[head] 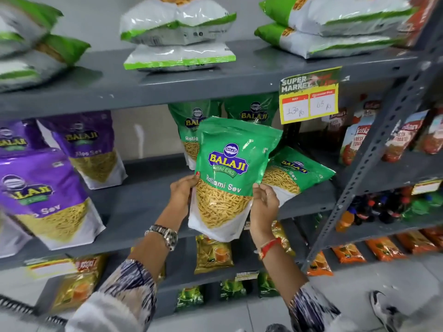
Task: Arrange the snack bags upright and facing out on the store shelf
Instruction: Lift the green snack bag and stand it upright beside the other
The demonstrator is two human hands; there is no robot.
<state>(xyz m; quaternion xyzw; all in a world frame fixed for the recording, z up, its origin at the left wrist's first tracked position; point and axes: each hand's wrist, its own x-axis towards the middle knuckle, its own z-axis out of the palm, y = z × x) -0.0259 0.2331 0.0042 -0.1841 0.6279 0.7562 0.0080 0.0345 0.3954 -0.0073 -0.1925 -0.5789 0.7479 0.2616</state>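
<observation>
I hold a green Ratlami Sev bag (230, 173) upright and facing me, just in front of the middle grey shelf (134, 202). My left hand (183, 191) grips its left edge and my right hand (265, 204) grips its lower right edge. Another green bag (297, 173) lies flat and tilted on the shelf behind my right hand. Two green bags (191, 121) stand upright at the back of the shelf. Purple Aloo Sev bags (88, 147) stand upright at the left, with one large purple bag (45, 200) near the front edge.
White and green bags (178, 32) lie stacked flat on the top shelf. A yellow price tag (309, 97) hangs from that shelf's edge. A slanted metal upright (374, 149) separates a right bay with red tomato snack bags (354, 144) and bottles. Lower shelves hold small packets (213, 255).
</observation>
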